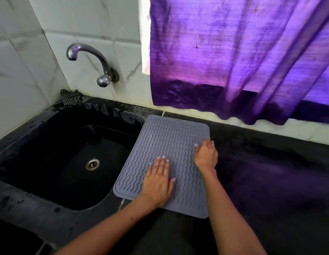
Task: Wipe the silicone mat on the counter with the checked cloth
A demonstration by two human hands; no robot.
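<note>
A grey silicone mat (165, 144) with wavy ridges lies on the black counter, its left part reaching over the sink's edge. My left hand (158, 183) rests flat on the mat's near half, fingers spread. My right hand (206, 155) grips the mat's right edge, thumb on top and fingers curled around the rim. The black-and-white checked cloth (71, 98) lies crumpled in the far corner behind the sink, under the tap, well away from both hands.
A black sink (64, 159) with a metal drain (92, 164) lies left of the mat. A chrome tap (90, 59) juts from the tiled wall. A purple curtain (242, 57) hangs above the back of the dark counter (270, 181).
</note>
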